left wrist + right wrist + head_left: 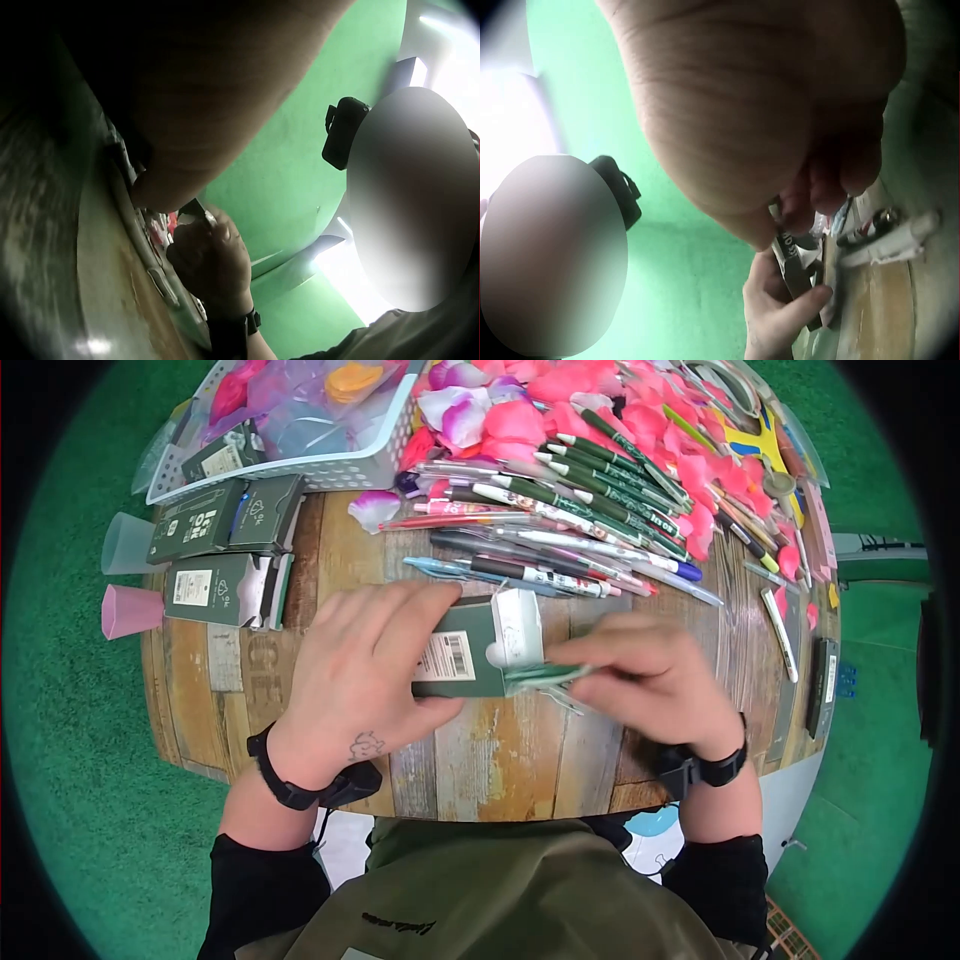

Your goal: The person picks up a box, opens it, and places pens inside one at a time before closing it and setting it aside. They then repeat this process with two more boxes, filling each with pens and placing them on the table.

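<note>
A dark green box [478, 622] with a barcode label lies in the left hand [350, 665], whose fingers and thumb grip its left part in the head view. Its white end flap [517, 628] stands open on the right. From that open end stick thin green and clear pieces [545, 677], and the right hand [650, 675] pinches them between thumb and fingers. In the right wrist view the left hand [780, 315] holds the box [795, 274] beyond the right hand's fingers. The left wrist view shows the right hand [214, 259] with curled fingers.
Many pens [580, 555] and pink petals [515, 425] lie behind the hands. A white basket [375, 470] stands at the back left, with dark boxes [200, 520] before it and two cups [135, 610] at the table's left edge. Another dark box [823, 685] is far right.
</note>
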Demonstrator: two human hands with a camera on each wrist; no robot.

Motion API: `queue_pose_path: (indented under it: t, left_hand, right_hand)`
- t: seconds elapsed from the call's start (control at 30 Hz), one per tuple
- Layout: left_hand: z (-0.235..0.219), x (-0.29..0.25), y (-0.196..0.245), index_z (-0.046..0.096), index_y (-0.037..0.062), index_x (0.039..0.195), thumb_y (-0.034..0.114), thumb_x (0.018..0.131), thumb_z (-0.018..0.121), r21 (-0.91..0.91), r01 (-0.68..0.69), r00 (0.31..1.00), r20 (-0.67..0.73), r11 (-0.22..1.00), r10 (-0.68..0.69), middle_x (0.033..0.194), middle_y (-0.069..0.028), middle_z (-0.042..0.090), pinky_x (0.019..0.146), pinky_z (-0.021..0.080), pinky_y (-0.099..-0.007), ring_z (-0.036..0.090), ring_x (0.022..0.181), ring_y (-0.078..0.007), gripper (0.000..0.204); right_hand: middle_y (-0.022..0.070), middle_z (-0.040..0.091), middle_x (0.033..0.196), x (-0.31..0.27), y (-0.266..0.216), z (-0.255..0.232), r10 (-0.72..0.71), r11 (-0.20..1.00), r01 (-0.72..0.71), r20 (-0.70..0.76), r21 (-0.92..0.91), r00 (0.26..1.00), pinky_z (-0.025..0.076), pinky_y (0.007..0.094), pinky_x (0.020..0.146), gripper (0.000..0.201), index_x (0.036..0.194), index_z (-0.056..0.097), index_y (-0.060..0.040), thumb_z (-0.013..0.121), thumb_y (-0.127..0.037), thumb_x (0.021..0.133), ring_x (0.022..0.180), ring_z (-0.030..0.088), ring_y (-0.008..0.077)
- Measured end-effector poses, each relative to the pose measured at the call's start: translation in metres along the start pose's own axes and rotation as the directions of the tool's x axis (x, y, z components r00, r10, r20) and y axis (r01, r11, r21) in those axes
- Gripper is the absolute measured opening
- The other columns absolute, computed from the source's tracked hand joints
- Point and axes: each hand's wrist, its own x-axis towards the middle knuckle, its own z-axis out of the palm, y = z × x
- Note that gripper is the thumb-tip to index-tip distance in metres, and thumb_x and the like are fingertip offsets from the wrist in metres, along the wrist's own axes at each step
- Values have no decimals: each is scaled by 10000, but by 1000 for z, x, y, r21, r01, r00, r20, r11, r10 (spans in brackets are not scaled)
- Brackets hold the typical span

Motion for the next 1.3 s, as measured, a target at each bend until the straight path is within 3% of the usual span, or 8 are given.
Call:
queue_pose_path:
  t: [0.13,0.23,0.47,0.57,0.7,0.9,1.17,1.3]
  left_hand:
    - [6,-2,3,637,60,1307,201,606,885,-40,-24,1000,-2,999,24,1201,-139,698,940,505,-471,666,1088,-374,757]
    - [6,-3,3,643,53,1294,206,601,888,-33,-34,999,-35,999,33,1199,-142,701,926,515,-467,669,1083,-374,751]
    - [8,-1,2,640,37,1304,212,603,903,-40,-69,995,-75,997,66,1180,-154,700,916,527,-454,679,1037,-379,770]
    - [5,-1,-3,608,20,1342,195,621,907,-69,-9,993,-120,998,1,1200,-166,689,951,525,-429,683,1053,-360,799]
    - [11,-11,-9,484,-42,1481,169,655,945,-500,203,944,-128,842,-304,1296,-139,656,1056,505,-383,643,1186,-225,969]
    - [4,-7,-8,457,-67,1489,144,638,954,-252,76,986,-122,965,-110,1317,-150,641,1066,500,-379,640,1190,-232,1008]
    - [4,-3,-9,561,7,1411,157,658,908,-91,93,980,-169,992,-107,1270,-162,653,997,523,-400,667,1119,-305,843]
    - [5,2,-11,630,78,1375,199,660,871,32,18,976,-216,999,-11,1261,-123,652,1085,395,-506,608,1159,-350,764]
  right_hand:
    - [116,735,914,-4,2,12,-23,991,29,-44,128,999,547,335,739,249,1168,766,-11,777,-68,926,814,711,206]
    - [121,731,894,-11,4,15,187,855,-136,-52,501,981,545,329,719,208,1139,770,-28,770,-61,933,810,716,224]
    - [67,733,906,1,2,24,-61,982,73,-70,177,996,525,273,713,115,1049,771,-35,746,-1,941,803,688,102]
    - [63,734,908,-8,2,16,253,854,-138,-169,501,953,519,275,707,92,1022,763,-36,737,2,941,796,674,76]
    - [43,721,891,-8,6,-6,234,972,-233,-94,15,968,515,294,672,145,1022,754,-53,801,-81,887,742,669,118]
    - [85,655,852,-2,9,12,11,901,-6,8,-435,1000,525,388,677,247,1051,779,-90,844,-116,815,760,657,289]
    - [75,679,915,-3,12,12,-39,849,-47,-152,-526,988,561,431,734,210,1056,785,-101,782,-174,860,859,687,314]
    - [77,693,930,-2,18,9,-37,842,-78,-200,-534,979,560,387,732,177,1062,760,-91,758,-127,888,863,703,263]
